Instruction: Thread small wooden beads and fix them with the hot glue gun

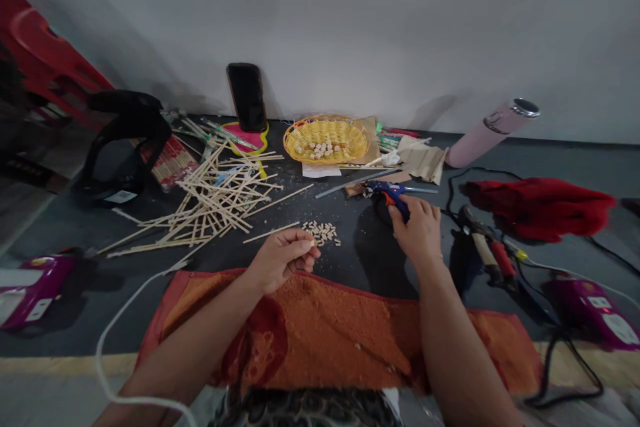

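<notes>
1. Filling the upper left corner, a red plastic chair (60, 60) stands beyond the dark tabletop (353, 270).
2. Pale sticks (215, 203) lie crisscrossed in a loose heap on the table.
3. The left hand (285, 259) pinches a small pale piece (313, 243) just beside scattered cut pieces (323, 233).
4. Near the grey wall (400, 27), a yellow basket (350, 137) holds pale bits (324, 148); an orange towel (340, 320) covers the near edge.
5. The right hand (419, 230) grips a blue glue gun (395, 195) over the tabletop.
6. A pink bottle (483, 140) stands by the wall, a red cloth (545, 207) near it.
</notes>
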Motion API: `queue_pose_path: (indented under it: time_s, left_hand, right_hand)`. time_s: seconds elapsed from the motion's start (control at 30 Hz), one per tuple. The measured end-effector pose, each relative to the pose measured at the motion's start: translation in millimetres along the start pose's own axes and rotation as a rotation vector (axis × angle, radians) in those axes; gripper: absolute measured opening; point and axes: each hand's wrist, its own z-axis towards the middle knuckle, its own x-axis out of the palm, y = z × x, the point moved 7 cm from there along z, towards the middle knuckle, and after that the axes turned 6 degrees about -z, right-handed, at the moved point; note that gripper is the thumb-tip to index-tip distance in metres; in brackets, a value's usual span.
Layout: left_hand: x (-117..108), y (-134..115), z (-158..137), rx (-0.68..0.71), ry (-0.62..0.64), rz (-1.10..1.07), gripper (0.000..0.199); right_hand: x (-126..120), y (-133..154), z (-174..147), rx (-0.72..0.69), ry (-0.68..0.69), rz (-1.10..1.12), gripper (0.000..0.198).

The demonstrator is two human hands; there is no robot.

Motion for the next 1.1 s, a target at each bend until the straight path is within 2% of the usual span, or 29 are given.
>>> queue_pose_path:
  time_s: [0.17, 0.27, 0.33, 0.43, 0.5, 0.57, 0.63, 0.7, 0.83, 1.0, 1.1]
  left_hand:
    - [0, -4, 1, 0.045, 0.020, -0.071, 0.014]
    - [-1, -8, 1, 0.085, 0.022, -0.144, 0.013]
    - [-3, -10, 1, 0.100, 0.015, -0.190, 0.013]
    - [-5, -12, 1, 0.102, 0.012, -0.234, 0.015]
    - [-5, -13, 1, 0.101, 0.018, -0.248, 0.017]
    - [-6, -14, 2, 0.102, 0.023, -0.259, 0.017]
    - [-7, -14, 2, 0.108, 0.021, -0.271, 0.016]
    - [-8, -14, 2, 0.112, 0.019, -0.280, 0.016]
    - [-9, -13, 3, 0.107, 0.023, -0.298, 0.016]
    - [-11, -14, 4, 0.112, 0.019, -0.306, 0.017]
    - [-11, -14, 4, 0.110, 0.018, -0.300, 0.016]
  right_hand:
    - [17, -16, -3, 0.104, 0.094, 0.009, 0.041]
    - [19, -23, -4, 0.214, 0.111, 0.137, 0.041]
    - [8, -23, -3, 0.266, 0.018, 0.282, 0.037]
    - [-23, -16, -4, 0.316, -0.230, 0.521, 0.040]
    - [-37, -10, -5, 0.333, -0.280, 0.723, 0.048]
    - [-35, 1, -3, 0.325, -0.135, 1.007, 0.048]
    - [-24, 15, -4, 0.315, 0.094, 1.255, 0.041]
    - [-14, 25, -7, 0.326, 0.261, 1.353, 0.033]
    - [1, 33, -15, 0.378, 0.377, 1.324, 0.028]
    - [11, 48, -25, 0.446, 0.521, 1.447, 0.023]
    - [10, 59, -31, 0.400, 0.589, 1.438, 0.026]
